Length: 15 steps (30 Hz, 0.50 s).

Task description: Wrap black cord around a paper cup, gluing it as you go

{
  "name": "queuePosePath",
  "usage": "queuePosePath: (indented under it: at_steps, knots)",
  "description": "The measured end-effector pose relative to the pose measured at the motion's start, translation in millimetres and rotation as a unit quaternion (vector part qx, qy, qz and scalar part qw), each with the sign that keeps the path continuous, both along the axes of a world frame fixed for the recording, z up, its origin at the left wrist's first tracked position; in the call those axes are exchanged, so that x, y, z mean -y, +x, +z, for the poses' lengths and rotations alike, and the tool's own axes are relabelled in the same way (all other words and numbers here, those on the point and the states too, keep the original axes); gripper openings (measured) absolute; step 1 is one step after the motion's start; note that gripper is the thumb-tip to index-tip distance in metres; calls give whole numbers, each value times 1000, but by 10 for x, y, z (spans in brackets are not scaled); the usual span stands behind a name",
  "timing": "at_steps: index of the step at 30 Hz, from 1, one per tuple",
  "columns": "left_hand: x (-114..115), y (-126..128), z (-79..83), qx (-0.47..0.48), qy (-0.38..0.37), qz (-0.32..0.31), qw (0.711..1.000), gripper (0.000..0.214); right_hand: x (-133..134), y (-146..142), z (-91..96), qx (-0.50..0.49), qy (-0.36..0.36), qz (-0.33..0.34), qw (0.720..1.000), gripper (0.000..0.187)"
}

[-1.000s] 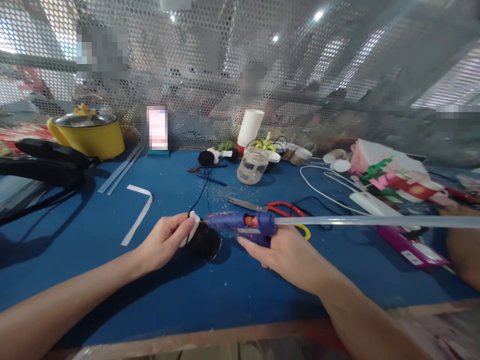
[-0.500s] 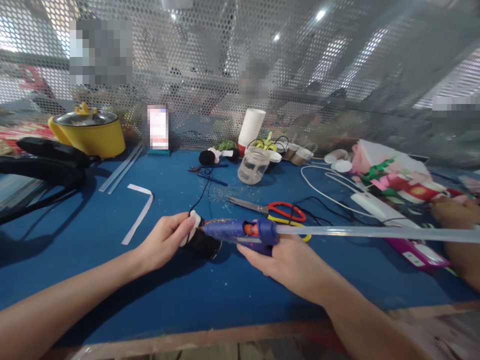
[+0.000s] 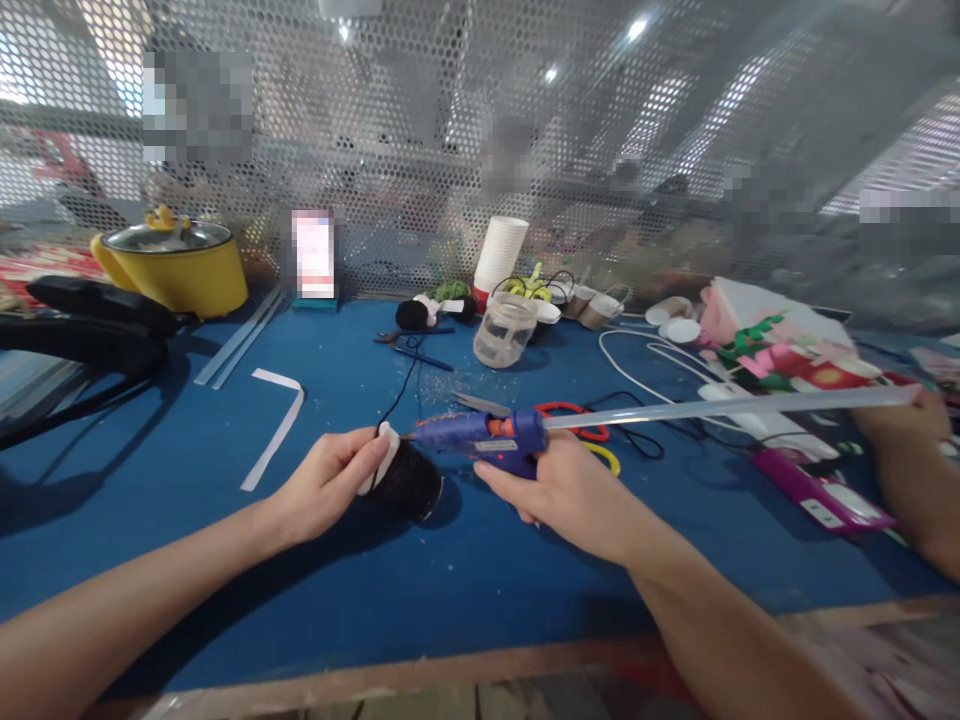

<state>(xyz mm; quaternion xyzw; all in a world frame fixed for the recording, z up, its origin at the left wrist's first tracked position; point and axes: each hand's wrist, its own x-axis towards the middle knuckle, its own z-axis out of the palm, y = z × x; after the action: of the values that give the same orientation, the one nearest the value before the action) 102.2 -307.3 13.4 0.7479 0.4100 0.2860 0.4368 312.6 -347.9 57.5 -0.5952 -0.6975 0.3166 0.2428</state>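
Note:
Between the thumb and fingers of my left hand [image 3: 330, 487] is the white end of a small cup wrapped in black yarn [image 3: 409, 482], lying tilted over the blue table [image 3: 480, 590]. A black strand runs from it toward the pliers [image 3: 416, 347]. My right hand [image 3: 577, 495] is wrapped round a blue hot glue gun [image 3: 480, 440], whose nozzle is at the cup's white end. Out of its back sticks a long clear glue stick [image 3: 720, 408]. Partly hidden behind the gun lie scissors [image 3: 574, 418] with red and yellow handles.
A clear plastic jar [image 3: 505, 330] and stacked white paper cups [image 3: 501, 255] stand at the back. At left are a yellow pot [image 3: 176, 275] and a white paper strip [image 3: 277, 430]. Another person's hand [image 3: 904, 425] is at right, near a purple power strip [image 3: 821, 490].
The glue gun's rear has tilted up and its nozzle has shifted slightly right along the cup. My left hand keeps its hold on the cup.

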Motion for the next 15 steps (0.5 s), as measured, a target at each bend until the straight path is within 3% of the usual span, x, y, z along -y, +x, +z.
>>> queuePosePath:
  at_steps: [15]
  knots:
    - [3,-1,12,3,11,-2,1000,33,18,0,12,-17,9,6,1000,31]
